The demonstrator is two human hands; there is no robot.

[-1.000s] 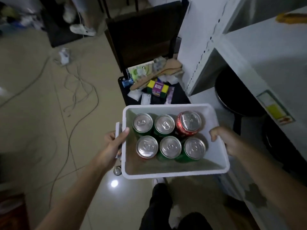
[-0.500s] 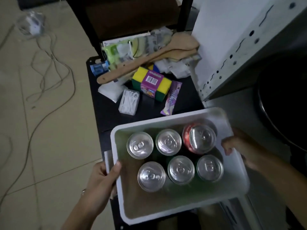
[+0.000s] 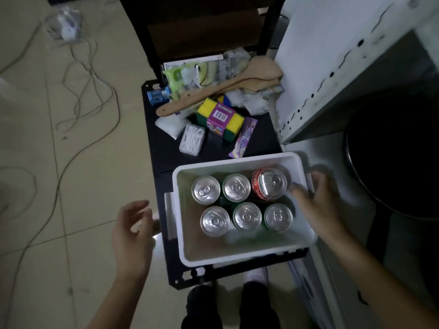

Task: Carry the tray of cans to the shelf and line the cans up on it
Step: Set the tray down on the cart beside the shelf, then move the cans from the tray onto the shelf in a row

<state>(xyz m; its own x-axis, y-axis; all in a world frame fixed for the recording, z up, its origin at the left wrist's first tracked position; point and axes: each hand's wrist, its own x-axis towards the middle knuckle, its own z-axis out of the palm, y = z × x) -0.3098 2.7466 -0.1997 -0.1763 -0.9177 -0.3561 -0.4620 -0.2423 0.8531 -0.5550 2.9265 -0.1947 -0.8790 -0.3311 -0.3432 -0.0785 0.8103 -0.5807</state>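
A white tray (image 3: 204, 257) rests on the near end of a black chair seat (image 3: 166, 160). Several upright cans stand inside it in two rows; a red can (image 3: 269, 183) is at the back right and the others, such as one can (image 3: 205, 189) at the back left, show green sides. My left hand (image 3: 133, 231) hovers left of the tray's handle, fingers apart, holding nothing. My right hand (image 3: 318, 198) is blurred over the tray's right rim beside the red can, fingers spread. The white shelf unit (image 3: 332, 67) stands to the right.
The chair's far half holds wooden spatulas (image 3: 213, 93), a pack of yellow sponges (image 3: 221, 118), wipes and small packets. Cables (image 3: 78, 96) trail over the tiled floor on the left. A dark round pan (image 3: 392, 150) sits on the lower shelf at right. My feet show below.
The tray went from being carried in both hands to resting on the chair seat. Both hands have let go; the left has drawn back and the right has moved over the rim.
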